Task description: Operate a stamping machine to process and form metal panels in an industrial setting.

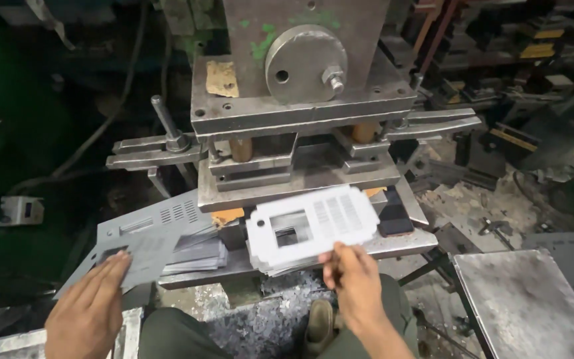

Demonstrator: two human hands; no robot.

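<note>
My right hand (pixel 355 284) pinches the near edge of a pale punched metal sheet (pixel 310 225) with a square cut-out and slotted vents. That sheet lies on a small stack of similar sheets on the press bed. My left hand (pixel 90 310) rests flat, fingers spread, on a grey metal sheet (pixel 147 247) that tops another stack (pixel 197 256) at the left of the bed. Both stacks sit in front of the press die (pixel 297 174).
The heavy steel press (pixel 300 66) rises behind the die, with clamp bars (pixel 151 154) sticking out left and right. A bare metal table (pixel 533 306) stands at the lower right. Metal scrap (pixel 267 319) litters the floor between my knees.
</note>
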